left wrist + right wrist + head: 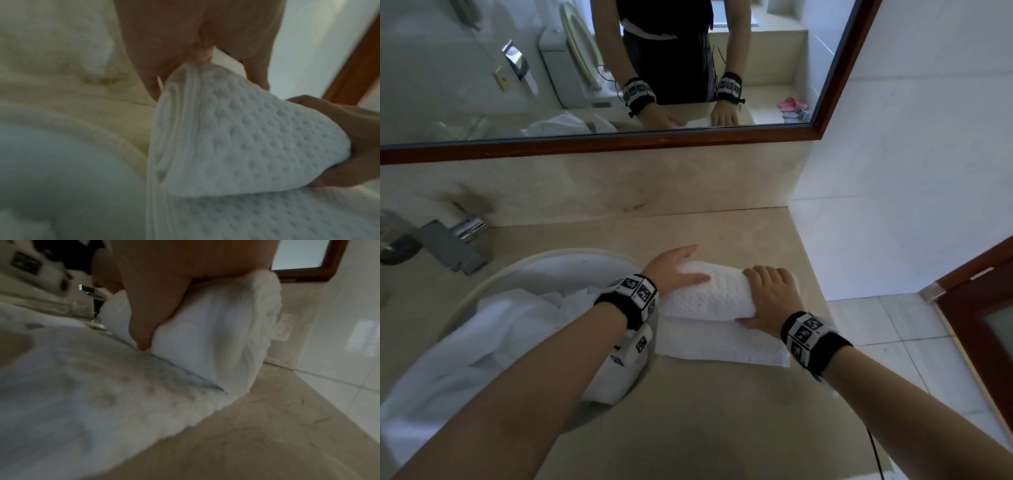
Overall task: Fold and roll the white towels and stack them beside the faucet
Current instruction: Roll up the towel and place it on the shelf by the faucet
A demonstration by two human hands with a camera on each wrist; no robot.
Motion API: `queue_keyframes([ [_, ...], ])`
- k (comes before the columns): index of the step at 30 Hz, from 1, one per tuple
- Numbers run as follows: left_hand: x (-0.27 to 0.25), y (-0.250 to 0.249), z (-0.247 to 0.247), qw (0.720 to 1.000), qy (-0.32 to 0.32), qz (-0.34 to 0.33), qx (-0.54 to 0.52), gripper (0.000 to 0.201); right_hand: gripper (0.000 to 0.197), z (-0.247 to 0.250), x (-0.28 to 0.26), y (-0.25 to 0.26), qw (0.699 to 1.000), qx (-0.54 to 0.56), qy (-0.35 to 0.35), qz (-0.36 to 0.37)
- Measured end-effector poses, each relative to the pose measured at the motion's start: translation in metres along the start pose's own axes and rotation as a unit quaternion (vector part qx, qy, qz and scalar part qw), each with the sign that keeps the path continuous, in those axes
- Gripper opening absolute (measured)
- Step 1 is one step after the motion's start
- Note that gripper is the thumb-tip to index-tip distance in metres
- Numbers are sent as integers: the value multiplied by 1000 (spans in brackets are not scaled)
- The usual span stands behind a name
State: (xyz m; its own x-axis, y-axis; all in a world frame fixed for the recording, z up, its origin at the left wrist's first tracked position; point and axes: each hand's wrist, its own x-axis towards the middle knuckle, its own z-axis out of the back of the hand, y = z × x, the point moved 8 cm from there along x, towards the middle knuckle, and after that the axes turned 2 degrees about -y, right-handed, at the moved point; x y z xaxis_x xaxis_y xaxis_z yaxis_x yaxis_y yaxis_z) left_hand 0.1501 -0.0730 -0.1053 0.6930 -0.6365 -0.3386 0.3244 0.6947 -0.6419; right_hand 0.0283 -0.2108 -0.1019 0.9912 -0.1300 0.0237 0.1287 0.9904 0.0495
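A white waffle-textured towel (709,294) lies partly rolled on the beige counter (722,411), right of the sink. Its flat unrolled end (722,346) stretches toward me. My left hand (674,270) grips the roll's left end, thumb on top and fingers behind it; in the left wrist view the left hand (185,32) straddles the end of the towel roll (246,138). My right hand (770,291) curls over the right end with the thumb tucked at the near side; in the right wrist view the thumb (148,305) presses the roll (216,337). The faucet (448,246) stands far left.
The round sink (493,277) left of the roll holds loose white towels (500,329). A framed mirror (619,68) hangs above the backsplash. The counter ends at a white wall (893,171) on the right, with tiled floor (893,342) and a wooden door (983,308) beyond.
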Motion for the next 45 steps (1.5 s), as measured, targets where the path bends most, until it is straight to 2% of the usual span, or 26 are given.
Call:
queue_keyframes([
  [3, 2, -11, -13, 994, 36, -28, 98, 71, 94, -1, -18, 9, 1000, -14, -3, 17],
  [7, -2, -18, -19, 985, 79, -29, 152, 60, 77, 6, -35, 18, 1000, 15, -12, 20],
  [10, -14, -21, -30, 978, 112, -16, 176, 61, 76, 6, -41, 21, 999, 38, 8, 32],
  [12, -27, -24, -35, 974, 113, -18, 196, 65, 75, 9, -47, 25, 998, 36, 1, 46],
  [18, -82, -46, -50, 956, 56, -78, 277, 62, 80, 20, -78, 35, 997, 55, -44, 43],
  [21, -107, -51, -73, 929, 64, -122, 343, 64, 77, 28, -84, 40, 995, 97, 7, 39],
  [23, -118, -52, -81, 919, 51, -132, 369, 67, 94, 26, -83, 40, 987, 149, 64, 16],
  [24, -122, -52, -82, 917, 45, -134, 374, 70, 101, 26, -81, 42, 986, 143, 85, 17],
  [26, -127, -52, -84, 915, 44, -138, 377, 79, 100, 24, -78, 43, 990, 86, 106, 34],
  [28, -126, -52, -82, 929, 48, -127, 344, 98, 102, 20, -76, 39, 989, 58, 132, 27],
  [30, -122, -52, -77, 939, 43, -111, 321, 114, 112, 7, -79, 35, 979, 63, 194, 6],
  [33, -116, -52, -79, 923, 56, -110, 363, 118, 126, -6, -88, 38, 965, 63, 254, 2],
  [37, -111, -39, -94, 934, 117, -93, 325, 124, 131, -11, -97, 38, 972, 56, 226, 24],
  [40, -109, -38, -98, 930, 107, -117, 331, 118, 127, -11, -104, 45, 983, 37, 173, 43],
  [45, -97, -40, -98, 923, 114, -152, 336, 102, 120, -17, -105, 44, 993, 63, 94, 16],
])
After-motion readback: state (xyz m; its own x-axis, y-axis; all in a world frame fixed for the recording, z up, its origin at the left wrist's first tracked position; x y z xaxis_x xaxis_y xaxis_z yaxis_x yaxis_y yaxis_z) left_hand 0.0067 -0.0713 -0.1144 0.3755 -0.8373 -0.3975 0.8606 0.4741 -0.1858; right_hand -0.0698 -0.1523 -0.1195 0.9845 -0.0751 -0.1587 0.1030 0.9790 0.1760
